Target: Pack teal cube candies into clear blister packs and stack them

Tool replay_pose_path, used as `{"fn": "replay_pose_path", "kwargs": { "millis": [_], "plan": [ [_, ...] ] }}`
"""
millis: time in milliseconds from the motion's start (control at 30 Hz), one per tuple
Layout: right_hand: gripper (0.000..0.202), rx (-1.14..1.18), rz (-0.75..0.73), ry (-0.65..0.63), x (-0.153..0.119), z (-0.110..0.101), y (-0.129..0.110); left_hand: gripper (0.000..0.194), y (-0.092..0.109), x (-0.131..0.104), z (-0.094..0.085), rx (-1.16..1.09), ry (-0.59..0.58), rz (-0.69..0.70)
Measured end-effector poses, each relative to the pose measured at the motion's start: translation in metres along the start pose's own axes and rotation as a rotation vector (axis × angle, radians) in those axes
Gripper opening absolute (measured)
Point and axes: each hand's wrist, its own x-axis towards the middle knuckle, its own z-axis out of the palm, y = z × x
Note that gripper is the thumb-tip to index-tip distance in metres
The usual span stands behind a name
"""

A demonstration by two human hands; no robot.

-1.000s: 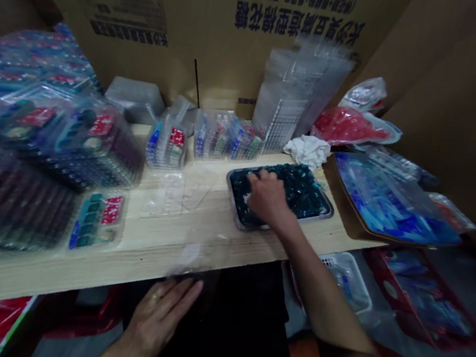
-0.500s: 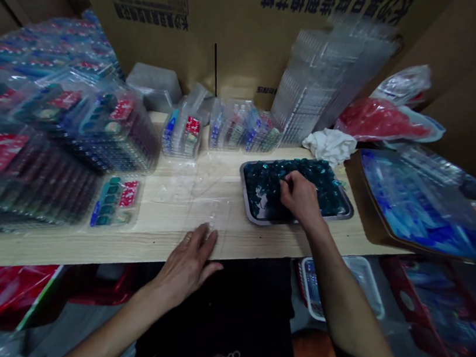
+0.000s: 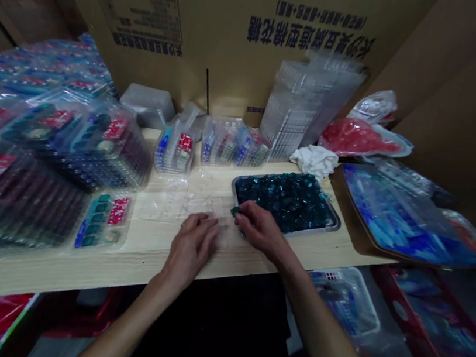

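Observation:
Between thumb and fingers, my right hand (image 3: 258, 227) pinches a small dark green piece (image 3: 236, 211), in front of the near left edge of a tray. That tray (image 3: 334, 223) has a pale rim and is filled with glossy dark green pieces. My left hand (image 3: 193, 243) rests on a clear plastic blister sheet (image 3: 221, 223), its fingers bent over it; nothing is seen gripped in them. More clear sheets (image 3: 163, 206) lie flat beyond it. Farther left is a filled blister pack (image 3: 102, 221) with green pieces, a blue item and a red card.
Stacks of filled packs (image 3: 26, 202) crowd the left. Clear empty trays (image 3: 289, 115) stand tall at the back beside a white crumpled tissue (image 3: 315, 161). At right, a cardboard box (image 3: 348, 214) holds blue items. Behind is a large printed carton (image 3: 223, 29).
My right hand has left the tray of green pieces and moved left toward my left hand, a green piece now showing at its fingertips. The view has shifted slightly.

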Motion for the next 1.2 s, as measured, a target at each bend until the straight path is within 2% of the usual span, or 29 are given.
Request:
{"fn": "replay_pose_path", "kwargs": {
  "millis": [67, 133, 300, 400, 600, 767, 867, 933, 1000, 1067, 1200],
  "plan": [
    [0.011, 0.012, -0.033, -0.042, -0.003, 0.011, -0.010, 0.038, 0.013, 0.008, -0.003, -0.240, 0.021, -0.155],
    [0.007, -0.031, -0.051, -0.049, -0.005, 0.021, -0.018, 0.040, 0.020, 0.016, -0.004, -0.474, -0.020, -0.294],
    [0.005, -0.051, -0.046, 0.017, -0.006, 0.039, -0.029, 0.033, 0.017, 0.023, -0.006, -0.871, 0.070, -0.566],
    [0.006, -0.017, -0.059, 0.050, -0.005, 0.046, -0.030, 0.036, 0.017, 0.022, -0.010, -1.049, 0.057, -0.676],
    [0.007, -0.235, -0.101, 0.105, -0.006, 0.055, -0.031, 0.038, 0.019, 0.019, -0.010, -1.049, 0.155, -0.698],
    [0.011, -0.362, -0.166, 0.111, -0.012, 0.059, -0.031, 0.038, 0.016, 0.016, -0.011, -1.064, 0.053, -0.712],
    [0.020, -0.216, -0.165, 0.107, -0.013, 0.059, -0.031, 0.039, 0.012, 0.015, -0.013, -1.033, 0.127, -0.706],
    [0.025, -0.049, -0.085, 0.151, -0.012, 0.059, -0.029, 0.040, 0.010, 0.014, -0.014, -1.028, 0.152, -0.683],
    [0.020, 0.083, 0.036, 0.171, -0.009, 0.060, -0.026, 0.041, 0.010, 0.012, -0.015, -1.014, 0.139, -0.659],
    [0.012, 0.186, 0.132, 0.131, -0.006, 0.061, -0.024, 0.042, 0.011, 0.010, -0.016, -0.969, 0.115, -0.633],
    [0.017, 0.400, 0.227, 0.051, -0.003, 0.061, -0.022, 0.039, 0.011, 0.007, -0.017, -0.884, 0.144, -0.557]
  ]
}}
